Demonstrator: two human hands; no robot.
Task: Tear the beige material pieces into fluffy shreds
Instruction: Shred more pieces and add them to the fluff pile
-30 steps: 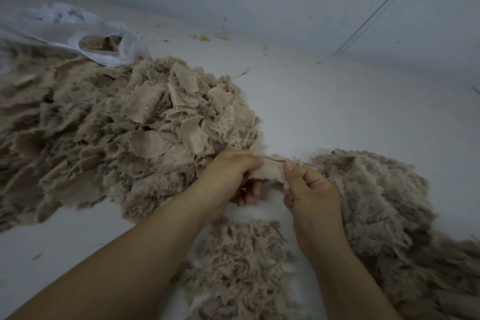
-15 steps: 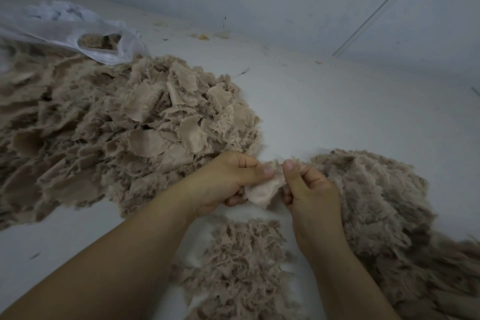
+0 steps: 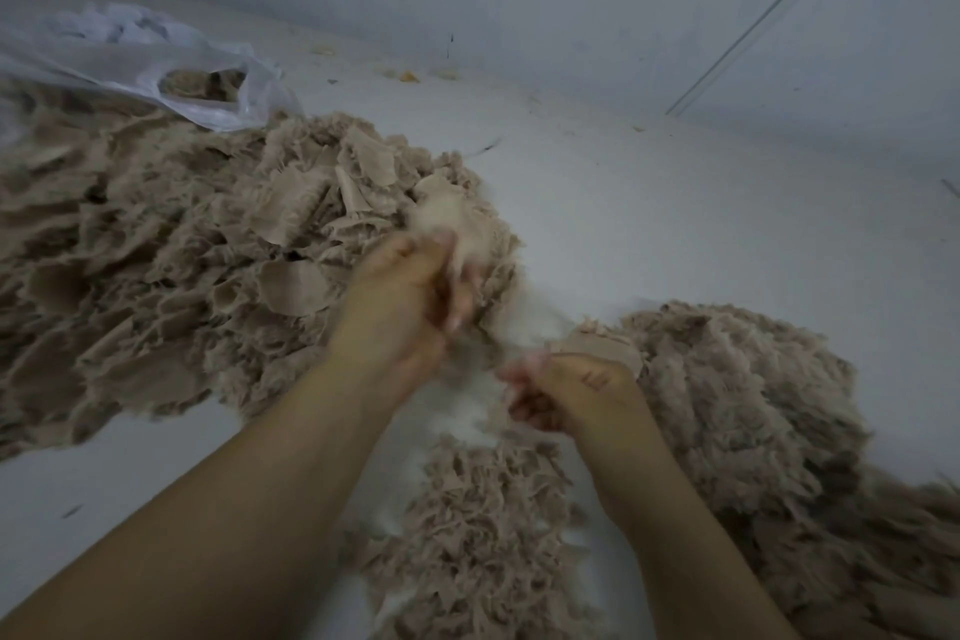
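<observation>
Beige piece [image 3: 457,224] stretching far-left to near-right, pinched between left hand [image 3: 410,291] farther and right hand [image 3: 571,390] nearer.

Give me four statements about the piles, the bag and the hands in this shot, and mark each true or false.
1. The pile of flat beige pieces lies left of the hands. True.
2. The plastic bag lies in the near right corner. False: it lies far left.
3. The left hand grips a pale tuft. True.
4. The right hand rests flat on the white surface. False: its fingers are curled, raised by the fluffy shreds.
</observation>
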